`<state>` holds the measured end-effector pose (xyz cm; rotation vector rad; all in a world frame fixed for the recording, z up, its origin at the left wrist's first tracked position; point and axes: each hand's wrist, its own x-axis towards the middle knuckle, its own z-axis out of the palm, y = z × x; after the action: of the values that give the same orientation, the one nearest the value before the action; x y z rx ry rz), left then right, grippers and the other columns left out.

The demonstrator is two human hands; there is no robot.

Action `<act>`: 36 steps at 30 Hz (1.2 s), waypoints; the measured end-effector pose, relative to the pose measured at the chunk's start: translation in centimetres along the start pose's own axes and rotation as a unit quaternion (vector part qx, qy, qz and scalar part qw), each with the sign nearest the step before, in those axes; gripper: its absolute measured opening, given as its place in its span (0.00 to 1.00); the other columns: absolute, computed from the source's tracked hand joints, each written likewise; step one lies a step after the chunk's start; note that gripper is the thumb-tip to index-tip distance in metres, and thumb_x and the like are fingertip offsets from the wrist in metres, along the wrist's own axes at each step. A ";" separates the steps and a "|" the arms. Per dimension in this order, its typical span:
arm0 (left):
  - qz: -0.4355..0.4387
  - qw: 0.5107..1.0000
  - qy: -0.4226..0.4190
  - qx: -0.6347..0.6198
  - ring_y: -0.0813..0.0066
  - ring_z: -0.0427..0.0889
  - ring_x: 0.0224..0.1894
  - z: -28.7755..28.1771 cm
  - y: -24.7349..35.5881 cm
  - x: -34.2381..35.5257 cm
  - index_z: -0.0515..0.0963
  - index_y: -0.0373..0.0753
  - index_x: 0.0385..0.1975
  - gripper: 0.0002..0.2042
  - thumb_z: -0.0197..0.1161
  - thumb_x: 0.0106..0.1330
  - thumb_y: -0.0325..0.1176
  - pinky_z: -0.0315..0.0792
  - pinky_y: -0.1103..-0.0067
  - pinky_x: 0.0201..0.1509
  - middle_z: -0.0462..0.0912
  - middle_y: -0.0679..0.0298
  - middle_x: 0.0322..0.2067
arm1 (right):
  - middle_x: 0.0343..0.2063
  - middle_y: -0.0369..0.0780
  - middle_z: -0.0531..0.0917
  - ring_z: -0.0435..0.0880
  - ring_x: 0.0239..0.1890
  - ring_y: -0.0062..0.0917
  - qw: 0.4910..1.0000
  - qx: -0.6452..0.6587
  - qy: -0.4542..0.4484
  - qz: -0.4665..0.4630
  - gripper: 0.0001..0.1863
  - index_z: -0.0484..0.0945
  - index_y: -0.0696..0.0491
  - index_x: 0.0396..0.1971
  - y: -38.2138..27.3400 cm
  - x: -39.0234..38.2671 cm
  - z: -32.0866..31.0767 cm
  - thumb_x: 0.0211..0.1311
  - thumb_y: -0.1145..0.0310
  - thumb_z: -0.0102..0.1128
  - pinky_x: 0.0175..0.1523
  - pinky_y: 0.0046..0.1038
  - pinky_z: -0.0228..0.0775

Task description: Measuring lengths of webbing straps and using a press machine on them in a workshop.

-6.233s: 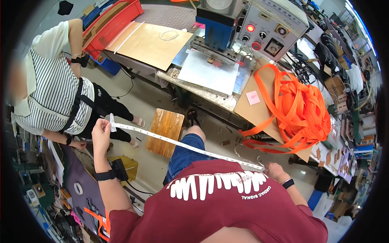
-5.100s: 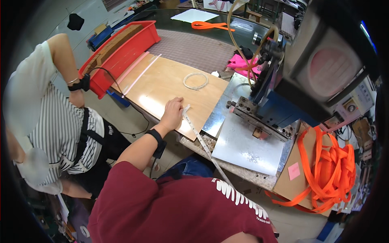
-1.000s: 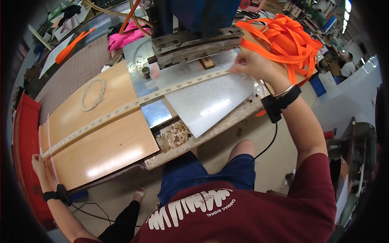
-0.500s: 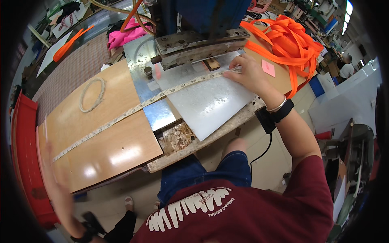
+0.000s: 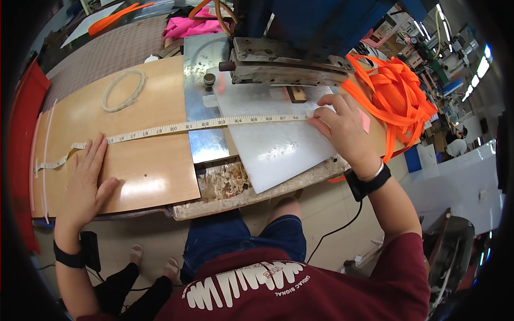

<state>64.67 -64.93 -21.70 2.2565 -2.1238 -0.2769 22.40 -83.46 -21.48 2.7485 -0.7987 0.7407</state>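
A white measuring tape (image 5: 160, 128) stretches across a pale wooden board (image 5: 150, 176), a metal plate (image 5: 209, 147) and a translucent white sheet (image 5: 278, 160). My left hand (image 5: 91, 182) lies spread on the board, its fingertips at the tape, whose far-left end is wavy. My right hand (image 5: 340, 128) pinches the tape over the white sheet, beside a pink paper square (image 5: 365, 122). Behind the sheet stands a blue press (image 5: 316, 27) with a steel bar (image 5: 284, 67) and a small wooden block (image 5: 297, 93) below. A pale coiled loop (image 5: 123, 88) rests on the board.
A red tray (image 5: 27, 166) borders the left end. Orange webbing (image 5: 396, 101) is heaped at right on cardboard; pink fabric (image 5: 182, 27) lies at the back. Another person's legs and sandals (image 5: 136, 254) show below the bench's left part. A distant person (image 5: 456, 147) works at far right.
My left hand has moved from the board's left edge onto the board, fingers spread. The tape's left part now lies slack and wavy. My right hand still grips it.
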 end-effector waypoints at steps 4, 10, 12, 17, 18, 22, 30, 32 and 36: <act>-0.001 1.000 -0.010 0.026 0.55 0.47 0.66 -0.4 -0.1 0.3 0.51 0.36 0.61 0.33 0.55 0.57 0.37 0.42 0.66 0.67 0.50 0.57 0.63 | 0.38 0.41 0.74 0.72 0.41 0.35 0.980 -0.125 -0.123 0.096 0.16 0.72 0.55 0.40 -2.7 -0.9 -0.7 0.47 0.73 0.60 0.45 0.30 0.67; 0.009 1.000 0.001 0.004 0.57 0.48 0.65 -0.6 -1.3 1.5 0.51 0.36 0.62 0.33 0.56 0.57 0.36 0.45 0.70 0.66 0.50 0.57 0.64 | 0.46 0.45 0.70 0.69 0.48 0.38 0.980 -0.033 -0.124 0.150 0.19 0.69 0.57 0.47 -3.2 -0.8 0.1 0.54 0.69 0.53 0.53 0.32 0.62; 0.009 1.000 0.002 -0.003 0.57 0.48 0.65 -0.6 -1.7 1.8 0.51 0.36 0.62 0.33 0.56 0.57 0.35 0.45 0.71 0.66 0.49 0.57 0.64 | 0.47 0.46 0.69 0.68 0.50 0.39 0.979 -0.039 -0.126 0.153 0.20 0.69 0.58 0.47 -2.9 -0.5 0.5 0.54 0.68 0.53 0.55 0.32 0.60; -0.006 1.000 -0.010 0.021 0.58 0.47 0.66 -0.5 -2.1 2.1 0.49 0.37 0.62 0.34 0.56 0.56 0.33 0.45 0.71 0.67 0.49 0.58 0.64 | 0.43 0.43 0.72 0.69 0.44 0.35 0.983 -0.089 -0.077 0.139 0.20 0.72 0.56 0.43 -2.7 -0.1 1.2 0.48 0.66 0.59 0.49 0.31 0.64; -0.006 1.000 -0.010 0.020 0.58 0.47 0.66 -0.6 -2.2 2.1 0.49 0.37 0.62 0.34 0.56 0.56 0.33 0.45 0.71 0.67 0.49 0.58 0.64 | 0.43 0.43 0.72 0.69 0.44 0.35 0.983 -0.089 -0.078 0.139 0.20 0.72 0.56 0.43 -2.7 0.0 1.3 0.48 0.66 0.59 0.49 0.31 0.64; -0.002 1.000 -0.017 0.012 0.60 0.46 0.66 -0.8 -2.5 2.2 0.49 0.37 0.62 0.34 0.56 0.55 0.32 0.45 0.71 0.67 0.49 0.59 0.64 | 0.41 0.42 0.72 0.69 0.43 0.36 0.984 -0.101 -0.056 0.136 0.18 0.74 0.56 0.40 -2.6 0.1 1.8 0.46 0.67 0.61 0.48 0.31 0.64; -0.038 0.999 -0.024 0.030 0.60 0.46 0.66 -0.9 -2.7 1.6 0.49 0.37 0.62 0.35 0.56 0.53 0.31 0.44 0.71 0.67 0.49 0.59 0.64 | 0.44 0.43 0.71 0.69 0.46 0.38 0.988 -0.055 -0.041 0.141 0.16 0.74 0.56 0.38 -2.7 0.4 2.3 0.45 0.71 0.60 0.50 0.32 0.63; -0.049 0.997 -0.024 0.047 0.60 0.46 0.66 -0.9 -2.5 1.7 0.49 0.37 0.62 0.36 0.56 0.52 0.31 0.44 0.71 0.67 0.49 0.59 0.64 | 0.46 0.43 0.70 0.68 0.48 0.39 0.986 -0.057 -0.045 0.153 0.16 0.74 0.56 0.37 -2.8 0.4 2.4 0.45 0.72 0.60 0.51 0.33 0.62; -0.044 0.997 -0.025 0.056 0.61 0.47 0.66 -1.1 -2.1 1.8 0.49 0.37 0.62 0.35 0.55 0.53 0.33 0.46 0.71 0.67 0.49 0.58 0.64 | 0.47 0.43 0.70 0.67 0.49 0.39 0.983 -0.066 -0.056 0.163 0.16 0.74 0.57 0.37 -2.7 0.4 2.3 0.45 0.71 0.60 0.52 0.33 0.61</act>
<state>67.01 -66.73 -21.12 2.4345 -2.1165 -0.2242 25.09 -82.09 -23.34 2.5897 -1.2945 0.5649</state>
